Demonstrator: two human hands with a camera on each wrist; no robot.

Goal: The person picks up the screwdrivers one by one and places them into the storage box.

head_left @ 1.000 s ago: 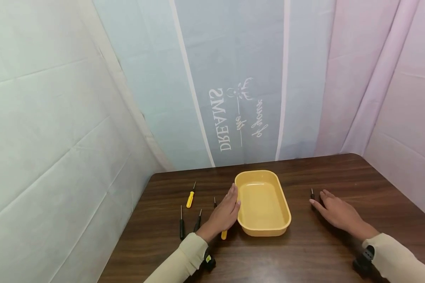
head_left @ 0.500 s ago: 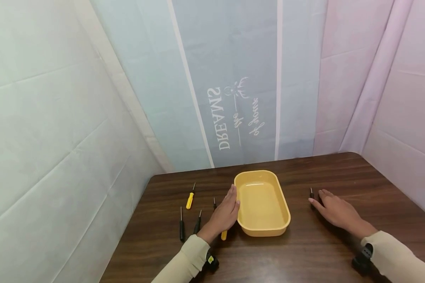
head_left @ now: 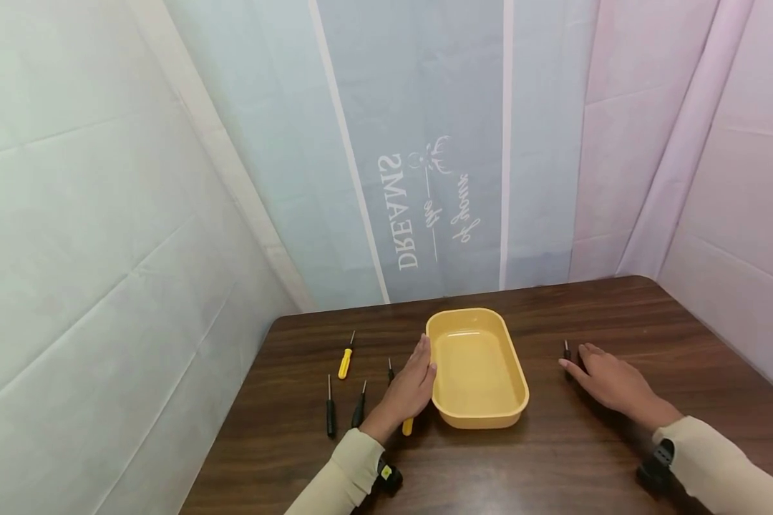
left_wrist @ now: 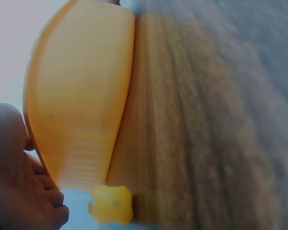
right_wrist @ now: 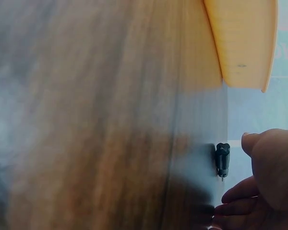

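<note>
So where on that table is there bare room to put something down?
Bare wood shows between the tray and the right hand, along the table's near edge, and behind the tray toward the curtain. It is crowded left of the tray, where the left hand and screwdrivers lie.

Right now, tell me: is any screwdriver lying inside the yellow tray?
No, the yellow tray holds nothing in the head view; the screwdrivers lie on the table beside it.

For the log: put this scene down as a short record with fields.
surface: brown wooden table
tray: yellow, empty
left hand: flat beside the tray, over a yellow-handled screwdriver
right hand: flat on the table, fingers by a small black screwdriver
other tools: yellow screwdriver, two black screwdrivers, left of the tray
</note>
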